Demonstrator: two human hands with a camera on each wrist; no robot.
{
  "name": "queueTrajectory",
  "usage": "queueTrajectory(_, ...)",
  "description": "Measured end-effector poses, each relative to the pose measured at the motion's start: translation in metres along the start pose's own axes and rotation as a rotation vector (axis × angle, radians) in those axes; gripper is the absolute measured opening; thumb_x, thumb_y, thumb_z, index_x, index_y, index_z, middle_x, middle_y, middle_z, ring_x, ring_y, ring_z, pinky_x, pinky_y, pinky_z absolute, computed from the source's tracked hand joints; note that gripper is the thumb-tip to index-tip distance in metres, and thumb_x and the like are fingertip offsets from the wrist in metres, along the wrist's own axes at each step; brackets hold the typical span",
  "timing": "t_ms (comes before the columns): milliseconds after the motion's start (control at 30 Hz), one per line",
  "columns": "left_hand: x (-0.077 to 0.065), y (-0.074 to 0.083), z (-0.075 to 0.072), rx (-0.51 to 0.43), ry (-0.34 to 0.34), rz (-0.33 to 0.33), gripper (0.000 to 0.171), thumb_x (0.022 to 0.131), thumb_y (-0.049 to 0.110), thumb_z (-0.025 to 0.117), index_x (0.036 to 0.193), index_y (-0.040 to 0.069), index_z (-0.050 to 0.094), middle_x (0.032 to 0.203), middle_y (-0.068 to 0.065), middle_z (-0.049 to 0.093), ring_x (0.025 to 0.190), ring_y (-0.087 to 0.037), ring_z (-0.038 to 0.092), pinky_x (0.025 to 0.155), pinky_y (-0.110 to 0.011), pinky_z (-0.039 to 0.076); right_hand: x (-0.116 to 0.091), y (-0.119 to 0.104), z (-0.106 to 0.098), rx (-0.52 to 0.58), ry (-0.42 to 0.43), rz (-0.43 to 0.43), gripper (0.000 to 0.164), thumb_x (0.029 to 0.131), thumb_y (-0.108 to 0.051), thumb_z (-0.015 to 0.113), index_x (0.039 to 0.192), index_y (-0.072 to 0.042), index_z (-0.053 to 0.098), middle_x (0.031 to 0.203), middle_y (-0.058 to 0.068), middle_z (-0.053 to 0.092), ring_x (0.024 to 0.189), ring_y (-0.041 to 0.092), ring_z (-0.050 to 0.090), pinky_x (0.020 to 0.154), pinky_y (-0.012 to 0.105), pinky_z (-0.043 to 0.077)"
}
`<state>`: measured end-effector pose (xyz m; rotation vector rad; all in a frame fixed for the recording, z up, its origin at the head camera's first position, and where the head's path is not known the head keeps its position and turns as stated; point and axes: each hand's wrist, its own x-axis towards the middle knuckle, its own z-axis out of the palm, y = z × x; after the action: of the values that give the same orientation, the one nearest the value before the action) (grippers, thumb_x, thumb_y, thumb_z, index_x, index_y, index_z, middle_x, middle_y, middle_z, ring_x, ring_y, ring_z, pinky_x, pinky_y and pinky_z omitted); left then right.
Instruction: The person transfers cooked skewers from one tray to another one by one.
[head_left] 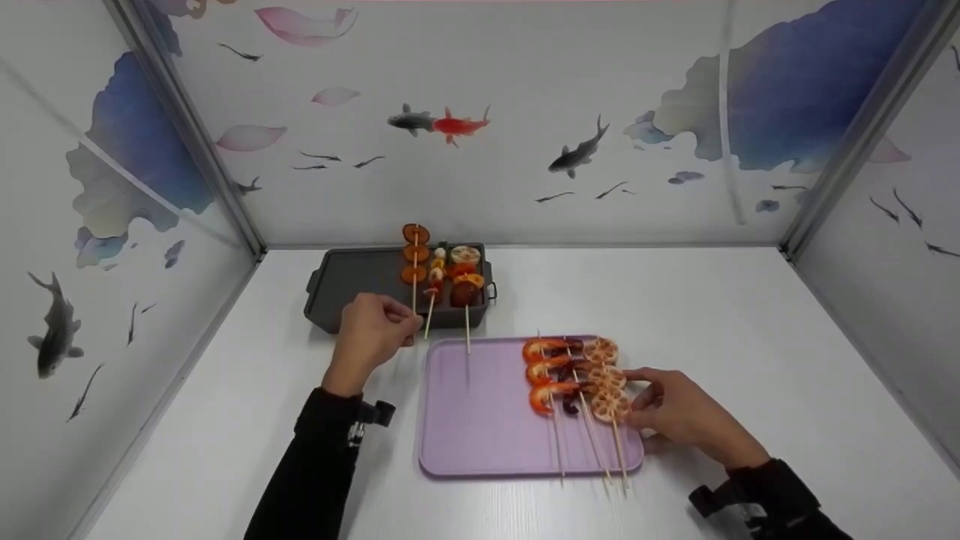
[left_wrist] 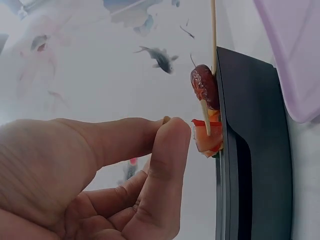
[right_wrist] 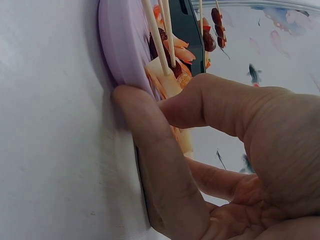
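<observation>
My left hand (head_left: 371,330) pinches the lower end of a bamboo skewer between thumb and fingers. Three round orange-brown slices (head_left: 415,253) are threaded on this skewer, held upright over the right part of a dark grill pan (head_left: 360,279). In the left wrist view, only a small tip of the stick shows at the fingertips. My right hand (head_left: 679,409) grips the right rim of a lilac tray (head_left: 480,420), thumb above and a finger against its outer side. Just beside the thumb lies a skewer of lotus root slices (head_left: 610,405).
On the tray's right half also lie a shrimp skewer (head_left: 543,399) and one with dark pieces (head_left: 571,405), sticks passing the front edge. Two mixed skewers, one with a red sausage piece (left_wrist: 204,85), rest on the pan's right end. Printed walls (head_left: 465,180) enclose the white table (head_left: 675,300).
</observation>
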<state>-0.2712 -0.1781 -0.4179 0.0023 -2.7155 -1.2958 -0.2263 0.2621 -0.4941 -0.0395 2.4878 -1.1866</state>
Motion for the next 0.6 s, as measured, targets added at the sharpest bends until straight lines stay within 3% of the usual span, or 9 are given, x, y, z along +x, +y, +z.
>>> queueTrajectory(600,-0.014,0.022,0.01,-0.027,-0.052,-0.014,0.01,0.086,0.02,0.078,0.085,0.011,0.074,0.074,-0.004,0.073,0.061,-0.013,0.071,0.061,-0.029,0.059,-0.001,0.0,0.0,0.022,0.001,-0.017,0.075,0.08,-0.022,0.083,0.146,-0.013,0.049,0.099,0.01,0.065,0.085,0.02,0.061,0.063,0.033,0.053)
